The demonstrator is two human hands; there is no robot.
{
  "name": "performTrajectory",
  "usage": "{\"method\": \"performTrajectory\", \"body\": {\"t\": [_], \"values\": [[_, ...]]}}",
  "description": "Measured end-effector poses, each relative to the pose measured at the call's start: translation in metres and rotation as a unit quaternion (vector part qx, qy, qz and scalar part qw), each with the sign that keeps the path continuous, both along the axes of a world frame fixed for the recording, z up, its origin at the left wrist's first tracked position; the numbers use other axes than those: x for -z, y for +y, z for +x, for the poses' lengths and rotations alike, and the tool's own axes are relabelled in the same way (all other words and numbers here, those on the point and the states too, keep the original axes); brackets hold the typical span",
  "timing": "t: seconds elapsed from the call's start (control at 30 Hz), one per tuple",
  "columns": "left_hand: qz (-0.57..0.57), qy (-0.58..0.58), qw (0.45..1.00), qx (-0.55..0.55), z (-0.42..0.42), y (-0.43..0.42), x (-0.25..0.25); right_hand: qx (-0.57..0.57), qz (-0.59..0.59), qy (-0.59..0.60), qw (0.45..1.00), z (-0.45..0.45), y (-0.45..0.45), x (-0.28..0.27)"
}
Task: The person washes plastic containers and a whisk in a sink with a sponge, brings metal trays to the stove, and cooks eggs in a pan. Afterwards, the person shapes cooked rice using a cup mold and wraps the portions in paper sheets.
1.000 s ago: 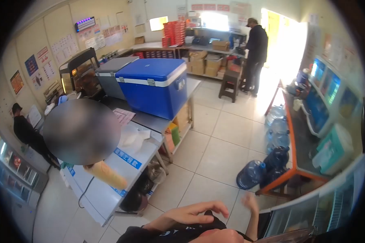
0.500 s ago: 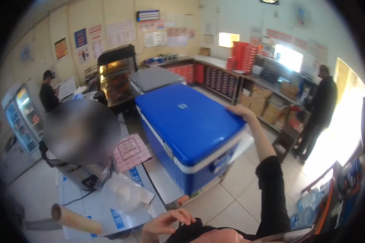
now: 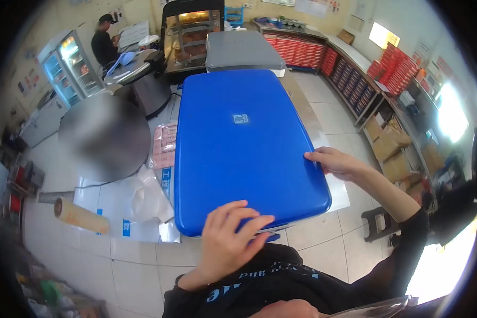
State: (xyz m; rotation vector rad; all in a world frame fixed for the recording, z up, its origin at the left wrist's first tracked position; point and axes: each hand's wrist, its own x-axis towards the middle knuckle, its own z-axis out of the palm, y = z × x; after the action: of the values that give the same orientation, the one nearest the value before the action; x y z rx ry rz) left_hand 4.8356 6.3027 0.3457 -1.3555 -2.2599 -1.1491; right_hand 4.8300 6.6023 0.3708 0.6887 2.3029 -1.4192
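Since the blue cooler (image 3: 241, 153) on the table (image 3: 305, 103) looks bulky, stiff and slick-topped, its lid rim seems the surest hold, where the right hand (image 3: 338, 162) touches one side, closure unclear, and the left hand (image 3: 228, 238) is at the near edge, fingers loosely spread.

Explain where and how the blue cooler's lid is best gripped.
Probably by its overhanging rim: left hand from the near end, right hand from the right side, where it touches the edge. The lid lies level; its broad, smooth top shows no handle to grasp.
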Motion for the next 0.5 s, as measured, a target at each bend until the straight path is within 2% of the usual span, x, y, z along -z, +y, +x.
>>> {"method": "performTrajectory", "body": {"t": [0.03,0.07,0.13,0.17,0.23,0.27,0.3,0.33,0.37,0.4,0.43,0.5], "values": [[-0.009,0.027,1.000,-0.004,0.009,0.018,-0.001,0.043,-0.086,-0.027,0.995,-0.001,-0.001,-0.006],[-0.020,0.051,0.998,-0.009,0.016,0.031,-0.002,0.033,-0.087,-0.035,0.995,-0.001,0.000,-0.008],[-0.039,0.073,0.996,-0.043,0.026,0.052,-0.010,0.044,-0.209,0.048,0.976,-0.004,0.003,-0.014],[-0.058,0.098,0.991,-0.066,0.029,0.063,-0.014,-0.004,-0.221,0.104,0.970,-0.004,0.004,-0.031],[-0.014,0.199,0.965,-0.172,0.026,0.064,-0.022,-0.118,-0.252,0.205,0.938,-0.007,0.001,-0.077],[0.037,0.195,0.959,-0.204,0.018,0.057,-0.029,-0.147,-0.221,0.255,0.930,-0.006,-0.002,-0.103],[0.084,0.193,0.949,-0.234,0.008,0.046,-0.040,-0.152,-0.267,0.332,0.892,-0.010,-0.013,-0.120],[0.067,0.244,0.918,-0.304,0.003,0.039,-0.060,-0.226,-0.255,0.354,0.871,-0.024,-0.013,-0.131],[0.108,0.267,0.875,-0.388,0.001,0.037,-0.069,-0.296,-0.246,0.378,0.842,-0.039,-0.013,-0.141],[0.149,0.294,0.820,-0.468,-0.001,0.034,-0.077,-0.353,-0.075,0.463,0.809,-0.027,-0.024,-0.148],[0.179,0.267,0.813,-0.486,-0.005,0.028,-0.085,-0.370,0.097,0.544,0.747,-0.014,-0.035,-0.154],[0.202,0.238,0.798,-0.515,-0.013,0.011,-0.099,-0.401,0.079,0.552,0.727,-0.034,-0.023,-0.117]]}}
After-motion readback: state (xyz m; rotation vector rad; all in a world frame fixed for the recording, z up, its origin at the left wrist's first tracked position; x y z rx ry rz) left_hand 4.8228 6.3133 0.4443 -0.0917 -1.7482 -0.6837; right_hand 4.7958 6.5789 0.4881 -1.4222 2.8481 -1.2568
